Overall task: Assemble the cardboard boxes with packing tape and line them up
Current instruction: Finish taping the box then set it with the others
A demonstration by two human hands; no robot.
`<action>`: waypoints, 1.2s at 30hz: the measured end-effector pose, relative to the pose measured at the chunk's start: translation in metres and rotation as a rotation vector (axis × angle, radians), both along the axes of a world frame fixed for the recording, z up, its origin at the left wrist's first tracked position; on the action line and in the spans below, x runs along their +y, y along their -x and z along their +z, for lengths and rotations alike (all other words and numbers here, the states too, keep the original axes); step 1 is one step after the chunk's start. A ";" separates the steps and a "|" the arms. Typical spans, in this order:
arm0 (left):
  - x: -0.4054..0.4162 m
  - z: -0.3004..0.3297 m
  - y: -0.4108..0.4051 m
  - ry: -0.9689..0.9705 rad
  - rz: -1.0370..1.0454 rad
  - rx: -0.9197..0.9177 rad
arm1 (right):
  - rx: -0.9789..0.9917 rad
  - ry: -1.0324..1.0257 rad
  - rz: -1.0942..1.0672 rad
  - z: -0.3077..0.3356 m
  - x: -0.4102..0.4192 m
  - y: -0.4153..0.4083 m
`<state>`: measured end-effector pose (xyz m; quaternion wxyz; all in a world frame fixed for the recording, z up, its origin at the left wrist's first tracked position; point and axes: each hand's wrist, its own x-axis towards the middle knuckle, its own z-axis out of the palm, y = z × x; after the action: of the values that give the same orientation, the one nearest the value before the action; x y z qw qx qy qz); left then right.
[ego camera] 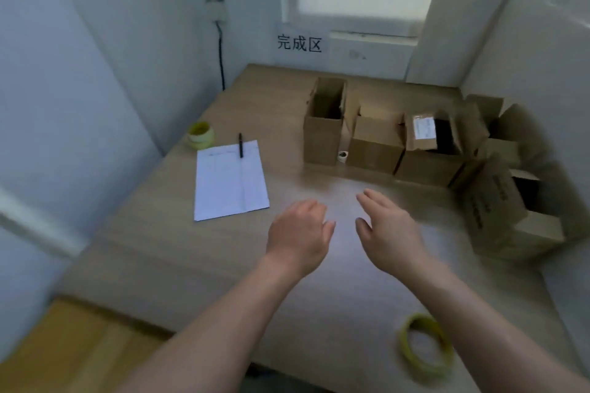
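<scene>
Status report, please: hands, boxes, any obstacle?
Left hand and right hand open, holding nothing, above the table. Cardboard boxes in a row at the back, tops open. Tape roll lies near the right arm. No obstacle visible.

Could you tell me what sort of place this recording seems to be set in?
Probably a small packing workstation in an office-like room: open cardboard boxes lined up on a wooden table, tape rolls, and a wall sign reading "完成区" (finished area).

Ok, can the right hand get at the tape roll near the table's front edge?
Probably yes. The right hand is open and holds nothing, and the tape roll lies just beside that forearm on bare table. Nothing stands between them; the hand only needs to draw back.
</scene>
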<state>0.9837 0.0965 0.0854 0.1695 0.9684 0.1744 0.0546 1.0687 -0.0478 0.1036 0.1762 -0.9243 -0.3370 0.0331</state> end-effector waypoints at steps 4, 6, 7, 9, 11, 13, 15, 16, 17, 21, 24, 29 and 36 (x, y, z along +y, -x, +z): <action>0.039 0.003 0.068 -0.086 0.188 0.036 | -0.031 -0.004 0.177 0.006 0.056 0.039; 0.054 0.007 0.109 -0.122 0.314 0.058 | -0.040 -0.028 0.322 0.008 0.083 0.065; 0.058 0.009 0.130 -0.133 0.379 0.072 | -0.034 -0.033 0.395 0.009 0.094 0.079; 0.058 0.014 0.172 -0.118 0.500 0.105 | -0.023 -0.028 0.523 0.011 0.112 0.106; 0.051 0.016 0.213 -0.112 0.602 0.123 | -0.012 -0.043 0.645 0.009 0.124 0.134; 0.041 0.015 0.253 -0.114 0.701 0.150 | 0.016 -0.054 0.754 0.005 0.132 0.164; 0.030 0.013 0.291 -0.118 0.799 0.189 | 0.042 -0.036 0.834 0.002 0.134 0.195; 0.022 0.013 0.310 -0.121 0.847 0.207 | 0.049 -0.026 0.873 0.000 0.135 0.211; 0.014 0.012 0.328 -0.118 0.895 0.217 | 0.049 -0.025 0.916 -0.002 0.135 0.227; -0.019 0.004 0.396 -0.086 1.060 0.211 | 0.063 0.002 1.082 -0.004 0.129 0.287; -0.042 -0.004 0.441 -0.053 1.180 0.219 | 0.022 -0.004 1.181 -0.007 0.123 0.327; -0.076 -0.013 0.515 -0.002 1.327 0.211 | 0.021 0.053 1.302 -0.020 0.116 0.401; -0.101 -0.024 0.647 0.003 1.428 0.169 | 0.011 0.083 1.429 -0.031 0.113 0.539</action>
<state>0.3372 -0.0048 0.0614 0.0797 0.6185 0.7779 0.0769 0.5293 0.0654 0.0730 0.0780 -0.4834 -0.8575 0.1576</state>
